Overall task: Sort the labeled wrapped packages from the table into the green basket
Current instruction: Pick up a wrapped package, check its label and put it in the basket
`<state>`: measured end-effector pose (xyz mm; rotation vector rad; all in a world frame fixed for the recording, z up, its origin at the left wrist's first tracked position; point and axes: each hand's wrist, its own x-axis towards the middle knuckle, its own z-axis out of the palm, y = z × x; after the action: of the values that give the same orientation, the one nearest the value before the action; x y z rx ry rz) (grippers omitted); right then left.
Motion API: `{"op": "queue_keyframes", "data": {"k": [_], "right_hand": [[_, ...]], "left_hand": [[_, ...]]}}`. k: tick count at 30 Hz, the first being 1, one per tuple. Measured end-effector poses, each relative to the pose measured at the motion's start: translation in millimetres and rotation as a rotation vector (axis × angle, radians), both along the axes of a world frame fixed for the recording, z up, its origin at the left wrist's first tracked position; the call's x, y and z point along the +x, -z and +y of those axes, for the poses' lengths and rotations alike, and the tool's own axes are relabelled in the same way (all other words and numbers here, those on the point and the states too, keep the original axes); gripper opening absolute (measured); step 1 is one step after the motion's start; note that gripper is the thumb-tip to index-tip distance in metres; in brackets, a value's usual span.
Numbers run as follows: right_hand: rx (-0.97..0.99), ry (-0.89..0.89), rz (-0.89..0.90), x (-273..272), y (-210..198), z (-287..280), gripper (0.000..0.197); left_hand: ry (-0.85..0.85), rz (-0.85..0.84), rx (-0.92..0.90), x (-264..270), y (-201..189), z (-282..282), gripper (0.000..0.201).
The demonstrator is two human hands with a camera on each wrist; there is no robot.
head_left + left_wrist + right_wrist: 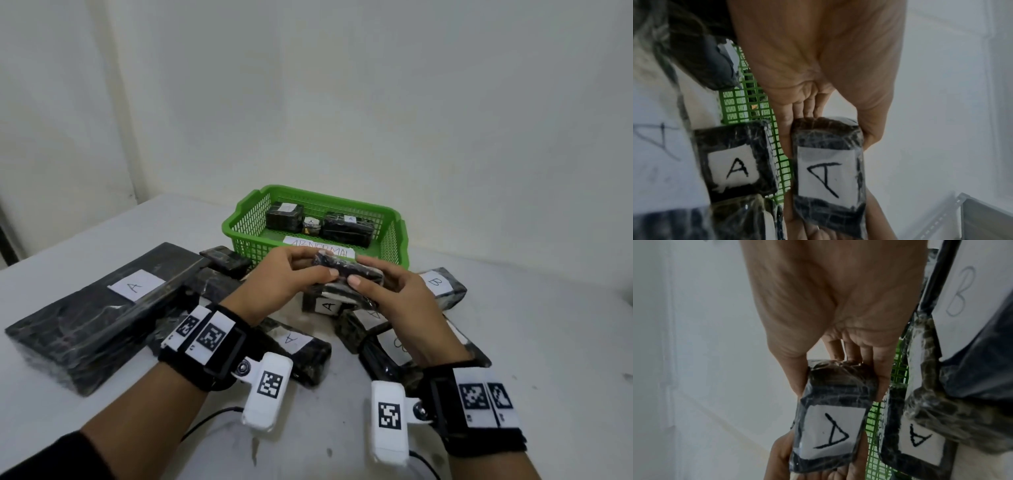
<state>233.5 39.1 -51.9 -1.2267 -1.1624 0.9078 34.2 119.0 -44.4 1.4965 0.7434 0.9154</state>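
I hold a small black wrapped package (346,269) between both hands, just above the table in front of the green basket (239,222). My left hand (323,263) pinches its left end and my right hand (364,274) pinches its right end. In the left wrist view the package (828,170) shows a white label marked A, with my left hand (830,120) gripping one end. The right wrist view shows the same label on the package (830,426), gripped by my right hand (838,369). Three wrapped packages (347,228) lie inside the basket.
Several wrapped packages lie on the white table (548,342): a large flat one marked A (102,308) at the left, a block marked A (325,303) under my hands, one marked B (442,282) at the right. A paper label hangs on the basket's front.
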Motion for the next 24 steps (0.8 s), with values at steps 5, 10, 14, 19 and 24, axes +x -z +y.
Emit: {"op": "queue_keyframes", "data": {"k": [5,10,14,19,24], "right_hand": [[-0.043,-0.006,0.087,9.6,2.7,-3.0,0.045],[-0.029,0.027,0.002,5.9,8.0,-3.9,0.06],[0.005,0.019,-0.043,-3.9,6.1,-8.5,0.066],[0.003,-0.028,0.014,-1.2,4.4,-6.9,0.071],[0.029,0.0,-0.015,6.3,1.8,-12.3,0.059]], "left_hand": [[0.119,-0.073,-0.143,-1.0,6.6,4.0,0.052],[0.034,0.032,-0.048,2.9,14.3,0.8,0.046],[0.125,0.078,-0.003,-2.3,10.4,-6.8,0.05],[0.078,0.024,0.061,-5.7,6.0,-7.4,0.034],[0.111,-0.064,0.001,-7.9,9.2,-4.7,0.049]]}}
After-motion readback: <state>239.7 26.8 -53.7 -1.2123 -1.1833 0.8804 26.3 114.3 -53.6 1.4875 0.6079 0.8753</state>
